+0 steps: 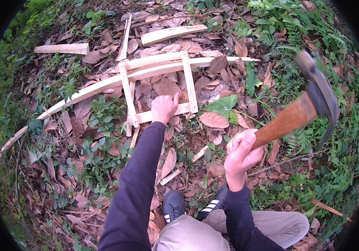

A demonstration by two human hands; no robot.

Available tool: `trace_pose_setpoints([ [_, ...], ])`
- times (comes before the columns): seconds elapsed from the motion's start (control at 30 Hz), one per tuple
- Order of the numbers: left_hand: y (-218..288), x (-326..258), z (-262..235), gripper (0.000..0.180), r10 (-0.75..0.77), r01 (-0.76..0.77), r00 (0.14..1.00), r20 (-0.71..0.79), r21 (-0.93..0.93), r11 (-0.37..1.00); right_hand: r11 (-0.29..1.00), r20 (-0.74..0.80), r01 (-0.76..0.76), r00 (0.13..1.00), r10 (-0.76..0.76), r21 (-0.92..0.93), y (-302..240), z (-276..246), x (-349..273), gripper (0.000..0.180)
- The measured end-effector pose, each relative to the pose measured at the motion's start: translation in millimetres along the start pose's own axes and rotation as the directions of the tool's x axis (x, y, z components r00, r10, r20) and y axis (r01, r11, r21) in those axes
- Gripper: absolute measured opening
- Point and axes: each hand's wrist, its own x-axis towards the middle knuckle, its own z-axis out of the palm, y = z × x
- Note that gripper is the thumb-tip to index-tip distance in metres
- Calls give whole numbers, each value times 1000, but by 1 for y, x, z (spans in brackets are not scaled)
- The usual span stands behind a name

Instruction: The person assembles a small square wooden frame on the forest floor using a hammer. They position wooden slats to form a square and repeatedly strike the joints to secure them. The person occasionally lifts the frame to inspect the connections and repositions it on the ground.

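Leaf-strewn forest ground lies under my pale split-wood frame of long curved rails and cross slats. My left hand presses its lower slat with fingers curled, while my right hand clenches a raised brown-handled, dark-headed hammer.

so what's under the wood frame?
Dry leaves and small green plants show through the frame's gaps. The left hand presses its near crosspiece; ground beneath the slats and hand is hidden.

A hammer of dark, matt metal on a smooth reddish wooden handle was seen, and a frame of pale, rough-cut bare wood.
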Motion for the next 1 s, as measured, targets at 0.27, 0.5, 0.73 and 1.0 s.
trace_pose_setpoints([
  [0.27,0,-2,-1,67,-32,29,998,52,66,997,667,110,-364,823,557,-650,92,-16,-70,41],
  [0.5,8,6,-3,67,-23,21,999,45,33,999,832,167,-196,931,323,-519,83,-21,-76,29],
  [0.73,-1,0,5,66,-33,31,998,49,57,998,853,242,-147,922,302,-501,27,-7,-31,25],
  [1.0,11,7,-3,68,-21,19,999,44,34,999,907,142,-1,988,66,-421,96,-17,-76,30],
])
